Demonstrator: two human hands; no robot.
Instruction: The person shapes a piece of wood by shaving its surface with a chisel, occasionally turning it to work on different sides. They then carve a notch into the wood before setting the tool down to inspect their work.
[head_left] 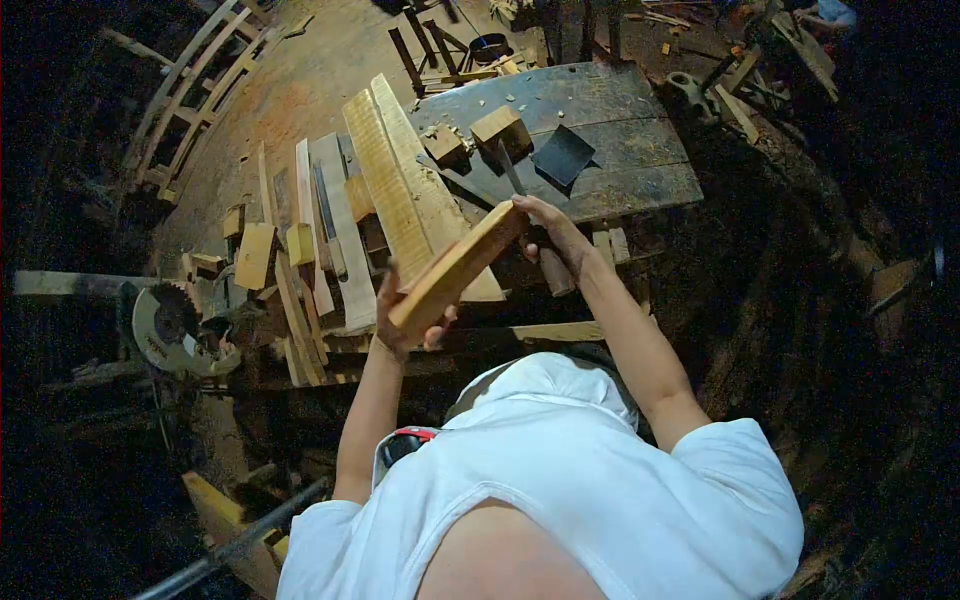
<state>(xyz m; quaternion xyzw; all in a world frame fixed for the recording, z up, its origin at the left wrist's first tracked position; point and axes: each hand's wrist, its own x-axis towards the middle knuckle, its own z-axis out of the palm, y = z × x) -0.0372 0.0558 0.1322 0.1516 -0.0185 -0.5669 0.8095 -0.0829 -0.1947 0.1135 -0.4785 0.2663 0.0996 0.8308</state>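
Dim workshop, with one wooden piece [455, 270] between two bare hands

Brown floor [310, 90] covers the upper left of the head view, and deep shadow closes in along both sides. Near the upper left corner is a slatted wooden frame [185, 115]; at the left edge, a circular saw [165, 325] shows its toothed blade. Long boards [375, 160] lie side by side left of centre, beside a worn, dark tabletop [635, 150] that reaches across the upper centre to the right. On that tabletop are a squared wood block [502, 128], a smaller block [445, 147] just left of it, and a flat black square [564, 157] to its right.

The wooden piece is at the centre of the frame, tilted, its upper end towards the right. The left hand [393, 312] cups its lower end, thumb on one side and fingertips curled round the other. The right hand [555, 228] has its thumb and fingers at the upper end, touching it. A long-bladed tool [553, 272] passes beneath that same hand, its brown handle below and its blade pointing up towards the squared wood block; how firmly it is gripped cannot be told. A white shirt [600, 480] fills the lower centre.
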